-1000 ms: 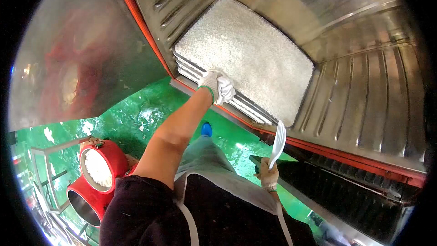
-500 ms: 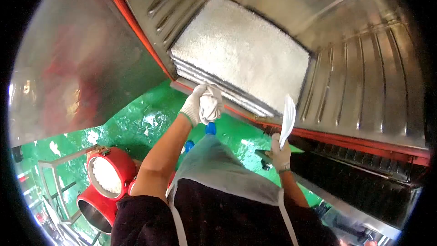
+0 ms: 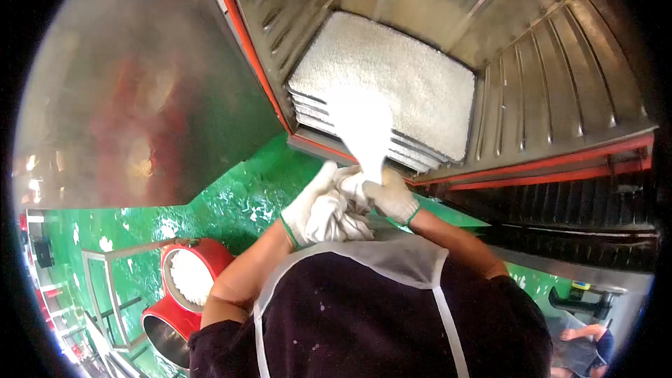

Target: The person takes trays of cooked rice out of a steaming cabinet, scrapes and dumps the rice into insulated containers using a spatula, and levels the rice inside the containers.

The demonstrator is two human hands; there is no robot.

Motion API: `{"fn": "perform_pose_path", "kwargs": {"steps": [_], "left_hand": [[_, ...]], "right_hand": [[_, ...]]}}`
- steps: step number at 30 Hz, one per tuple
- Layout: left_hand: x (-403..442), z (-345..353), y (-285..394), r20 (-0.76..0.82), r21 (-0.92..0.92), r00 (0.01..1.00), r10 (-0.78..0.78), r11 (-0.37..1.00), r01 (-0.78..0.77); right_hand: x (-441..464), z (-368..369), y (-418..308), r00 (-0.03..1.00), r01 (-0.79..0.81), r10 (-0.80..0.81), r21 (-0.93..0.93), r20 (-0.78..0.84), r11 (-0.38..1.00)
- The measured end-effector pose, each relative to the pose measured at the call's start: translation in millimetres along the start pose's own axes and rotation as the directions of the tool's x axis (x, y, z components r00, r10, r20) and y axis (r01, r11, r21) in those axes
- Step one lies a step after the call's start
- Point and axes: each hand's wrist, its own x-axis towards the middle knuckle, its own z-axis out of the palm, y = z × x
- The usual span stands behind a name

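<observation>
White knit gloves with green cuffs cover both hands, which meet in front of my chest. My left hand (image 3: 308, 199) is closed round a bunched white cloth (image 3: 337, 218). Closed on the handle of a white plastic scoop (image 3: 360, 122) is my right hand (image 3: 393, 197), beside the cloth. The scoop's broad end points up and looks washed out by glare. Behind it, inside a metal cabinet, lies a stack of dark-rimmed trays (image 3: 427, 91); white grains cover the top one.
A large metal door (image 3: 140, 98) stands open at the left. Red drums (image 3: 210, 259), one holding white material, sit by a metal frame (image 3: 108, 287) at lower left. Dark ribbed metalwork (image 3: 560, 210) is at right. Another person's arm (image 3: 584, 332) shows at lower right on the green floor.
Both hands have come together in front of my chest. The scoop has moved left from the right side, and the cloth has come closer to my body.
</observation>
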Motion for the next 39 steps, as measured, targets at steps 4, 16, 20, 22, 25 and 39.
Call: {"fn": "perform_pose_path", "kwargs": {"steps": [4, 16, 20, 22, 25, 39], "left_hand": [[-10.8, -29.4, -15.7, 0.386, 0.004, 0.916, -0.104, 0.994, 0.111], [-26.5, -39.2, -18.8, -0.233, 0.601, 0.909, 0.345, 0.786, -0.144], [21.5, -73.8, 45.0, -0.201, 0.426, 0.91, 0.363, 0.869, -0.252], [61.3, -73.3, 76.3, -0.225, 0.381, 0.931, 0.289, 0.905, -0.189], [167.3, -116.4, 140.5, -0.22, 0.026, 0.971, 0.088, 0.996, -0.084], [308.7, -318.8, 218.5, 0.299, 0.797, 0.85, 0.433, -0.603, 0.026]], "right_hand": [[23.6, -43.9, 59.2, 0.946, 0.188, -0.089, 0.305, -0.313, 0.934], [-87.8, -85.5, -14.4, 0.917, 0.372, -0.26, 0.883, -0.302, 0.285], [-136.4, -152.4, 56.8, 0.877, 0.429, -0.366, 0.849, -0.309, 0.31], [-155.4, -128.9, 16.1, 0.842, 0.54, -0.293, 0.722, -0.453, 0.432], [-140.1, -120.1, 74.2, 0.87, 0.488, -0.351, 0.709, -0.347, 0.509], [-157.3, -112.5, 101.7, 0.304, -0.138, -0.079, -0.126, -0.949, 0.982]]}}
